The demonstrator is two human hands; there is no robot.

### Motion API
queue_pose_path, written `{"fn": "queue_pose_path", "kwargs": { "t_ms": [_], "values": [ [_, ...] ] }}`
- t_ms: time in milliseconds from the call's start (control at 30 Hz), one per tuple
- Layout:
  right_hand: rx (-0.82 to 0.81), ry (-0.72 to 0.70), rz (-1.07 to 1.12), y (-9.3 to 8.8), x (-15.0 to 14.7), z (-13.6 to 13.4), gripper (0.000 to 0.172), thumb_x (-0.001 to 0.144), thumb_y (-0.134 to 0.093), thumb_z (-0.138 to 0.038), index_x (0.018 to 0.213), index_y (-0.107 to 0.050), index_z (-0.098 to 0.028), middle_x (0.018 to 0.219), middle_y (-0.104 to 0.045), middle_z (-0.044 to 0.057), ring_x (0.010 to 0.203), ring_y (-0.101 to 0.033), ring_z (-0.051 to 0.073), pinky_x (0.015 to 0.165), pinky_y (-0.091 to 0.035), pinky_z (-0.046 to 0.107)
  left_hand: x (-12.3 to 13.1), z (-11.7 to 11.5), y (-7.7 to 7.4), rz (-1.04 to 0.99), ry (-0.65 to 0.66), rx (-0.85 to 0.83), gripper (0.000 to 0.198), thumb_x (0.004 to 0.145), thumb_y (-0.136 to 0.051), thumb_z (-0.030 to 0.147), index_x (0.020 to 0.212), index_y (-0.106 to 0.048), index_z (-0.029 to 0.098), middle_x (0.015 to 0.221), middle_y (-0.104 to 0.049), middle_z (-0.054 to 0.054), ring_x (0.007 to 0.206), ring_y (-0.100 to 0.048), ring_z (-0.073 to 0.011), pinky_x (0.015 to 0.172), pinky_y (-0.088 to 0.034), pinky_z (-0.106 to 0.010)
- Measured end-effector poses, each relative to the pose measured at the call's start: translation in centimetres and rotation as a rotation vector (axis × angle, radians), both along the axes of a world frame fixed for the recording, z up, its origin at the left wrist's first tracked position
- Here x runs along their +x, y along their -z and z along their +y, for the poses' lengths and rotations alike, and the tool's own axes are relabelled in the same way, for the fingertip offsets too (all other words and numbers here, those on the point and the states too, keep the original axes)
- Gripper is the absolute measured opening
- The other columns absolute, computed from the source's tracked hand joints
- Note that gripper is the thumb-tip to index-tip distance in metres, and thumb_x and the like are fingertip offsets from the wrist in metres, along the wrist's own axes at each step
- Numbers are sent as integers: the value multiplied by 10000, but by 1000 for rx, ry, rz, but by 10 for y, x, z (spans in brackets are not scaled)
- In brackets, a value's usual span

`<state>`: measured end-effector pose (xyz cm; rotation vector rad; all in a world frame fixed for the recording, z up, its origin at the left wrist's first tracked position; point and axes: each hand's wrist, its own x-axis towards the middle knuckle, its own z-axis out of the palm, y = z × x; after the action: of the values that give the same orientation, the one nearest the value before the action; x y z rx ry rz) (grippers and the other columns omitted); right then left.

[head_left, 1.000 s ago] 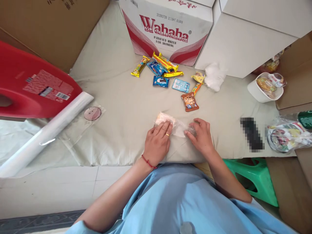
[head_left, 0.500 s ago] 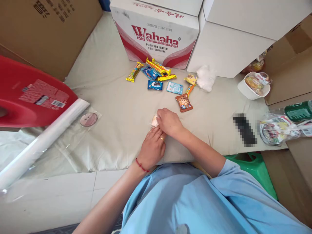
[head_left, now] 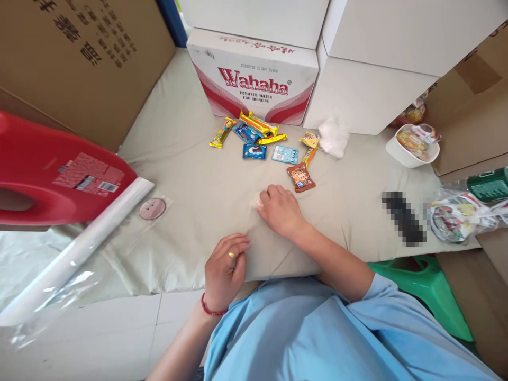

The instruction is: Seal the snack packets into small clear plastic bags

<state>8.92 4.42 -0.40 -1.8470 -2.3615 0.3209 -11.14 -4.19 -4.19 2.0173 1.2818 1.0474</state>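
My right hand [head_left: 281, 211] rests on the cloth with its fingers curled over a small pale thing in clear wrapping [head_left: 259, 203]. Only that thing's left edge shows, so its kind is hidden. Lower and to the left, my left hand [head_left: 227, 271] is near the cloth's front edge. Its fingers are stretched out, and nothing shows in them. Just beyond my right hand lies a brown cookie packet [head_left: 301, 177]. Behind it are a light blue packet [head_left: 284, 154], a dark blue packet [head_left: 254, 152] and several yellow-wrapped snack bars [head_left: 223, 133].
A Wahaha water carton [head_left: 254, 79] stands at the back. On the left are a red jug [head_left: 71, 174], a clear film roll [head_left: 79, 248] and a pink disc [head_left: 152, 209]. To the right are a crumpled white bag [head_left: 333, 138], a white bowl [head_left: 408, 153] and a green stool [head_left: 440, 301].
My left hand has drawn away from the small wrapped thing, toward me and leftward. My right hand stays over it. The whole view has shifted slightly as the head moved.
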Motion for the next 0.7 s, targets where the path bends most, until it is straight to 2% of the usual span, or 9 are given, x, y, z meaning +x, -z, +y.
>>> {"fn": "queue_pose_path", "kwargs": {
  "t_ms": [67,167,233,300,367,467,533,600,700],
  "values": [
    [-15,81,227,-4,14,0,239,1049,-542,-355,1074,-681,-162,1106,-661,137,1085,-592,279,917,-485,383,7,3,-5,-99,-89,-122,215,1017,-498,227,985,-707,263,1064,-769,-46,1117,-714,-218,1037,-574,-453],
    [-173,184,776,-1,37,-6,410,1079,-436,-495,982,-678,-179,933,-670,65,882,-619,203,801,-497,312,25,13,-11,-307,-185,-383,232,1021,-550,411,1133,-677,253,1226,-706,-84,1196,-680,-235,1005,-595,-430],
    [-319,232,1111,7,48,-13,496,1042,-452,-619,977,-679,-183,872,-670,37,797,-616,183,741,-502,298,39,24,-13,-491,-167,-574,402,982,-595,536,1268,-609,255,1359,-643,-114,1257,-655,-259,960,-614,-422],
    [-415,263,1312,18,53,-23,526,954,-574,-705,1022,-687,-196,877,-682,26,807,-627,183,747,-518,300,53,36,-12,-629,-102,-731,570,916,-647,640,1319,-570,245,1387,-634,-135,1239,-665,-279,926,-617,-421],
    [-433,294,1400,28,54,-35,558,875,-684,-723,1128,-675,-225,909,-692,16,848,-638,188,782,-533,306,66,45,-10,-650,-39,-814,644,832,-733,676,1261,-607,214,1274,-695,-126,1132,-698,-270,899,-604,-396],
    [-373,343,1477,42,55,-51,612,852,-722,-712,1253,-618,-262,1001,-704,19,956,-657,200,876,-546,324,83,53,-6,-579,-26,-808,623,743,-836,637,1141,-653,193,1067,-739,-70,969,-706,-223,833,-578,-334],
    [-314,360,1505,48,57,-62,599,859,-732,-682,1270,-605,-264,1085,-705,30,1036,-662,207,942,-543,336,94,56,-5,-535,-16,-777,602,754,-829,627,1143,-653,203,1027,-737,-49,947,-703,-216,807,-571,-321],
    [-247,384,1483,50,64,-72,590,867,-742,-641,1302,-604,-268,1159,-703,37,1085,-661,209,987,-534,344,106,59,-6,-471,54,-739,568,797,-789,621,1162,-651,208,1048,-741,-53,977,-707,-228,828,-571,-335],
    [-125,466,1381,45,92,-83,547,898,-716,-601,1322,-628,-267,1211,-709,44,1127,-659,219,1029,-519,361,121,66,-8,-315,169,-624,488,896,-675,600,1186,-660,208,1148,-739,-82,1012,-710,-242,894,-565,-380]
  ]
}}
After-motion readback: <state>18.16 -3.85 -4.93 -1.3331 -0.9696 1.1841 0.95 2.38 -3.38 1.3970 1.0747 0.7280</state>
